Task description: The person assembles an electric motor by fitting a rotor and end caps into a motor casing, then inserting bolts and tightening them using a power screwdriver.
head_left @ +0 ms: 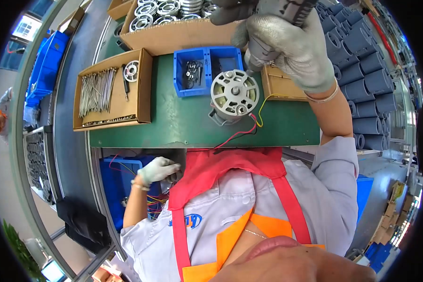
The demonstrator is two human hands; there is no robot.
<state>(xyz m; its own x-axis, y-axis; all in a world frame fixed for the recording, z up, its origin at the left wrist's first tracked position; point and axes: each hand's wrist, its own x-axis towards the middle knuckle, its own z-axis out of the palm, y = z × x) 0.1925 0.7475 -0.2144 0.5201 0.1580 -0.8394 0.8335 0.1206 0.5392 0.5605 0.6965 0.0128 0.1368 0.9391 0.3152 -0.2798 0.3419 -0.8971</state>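
A round metal motor (pixel 235 94) stands on the green bench with its slotted end facing up; red, yellow and black wires trail from its lower side. My gloved right hand (pixel 291 51) is wrapped around a dark power screwdriver (pixel 263 49), whose tip is at the motor's upper right edge. Below the bench edge, my gloved left hand (pixel 160 170) is at a blue bin (pixel 115 188) holding wires and metal parts. Its fingers are curled, and what lies beneath them is partly hidden.
On the bench are a cardboard box of long screws (pixel 143 101), a blue divided tray (pixel 185 91) with small dark parts, and a large carton (pixel 183 37) of metal end covers. Grey cylinders (pixel 366 87) are stacked at right. A conveyor (pixel 73 94) runs at left; a person (pixel 2 115) is beyond.
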